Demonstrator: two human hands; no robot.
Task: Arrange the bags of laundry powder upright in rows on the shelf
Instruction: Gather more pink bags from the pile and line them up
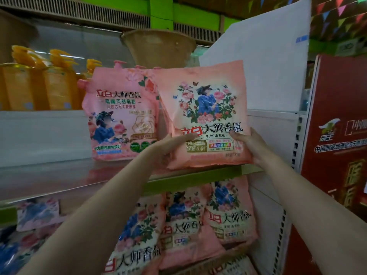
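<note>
I hold a pink laundry powder bag (204,108) upright at the front right of the metal shelf (59,175), its base at the shelf's edge. My left hand (172,143) grips its lower left side, my right hand (248,143) its lower right corner. To its left stands a pink spouted pouch (119,116), upright on the same shelf and partly covered by the held bag. On the shelf below, several more pink powder bags (228,211) lean and lie in a loose pile.
Orange bottles (39,86) stand on the shelf at the far left. A woven basket (160,46) sits behind the pouch. A white side panel (268,56) bounds the shelf on the right, with a red carton (337,126) beyond it.
</note>
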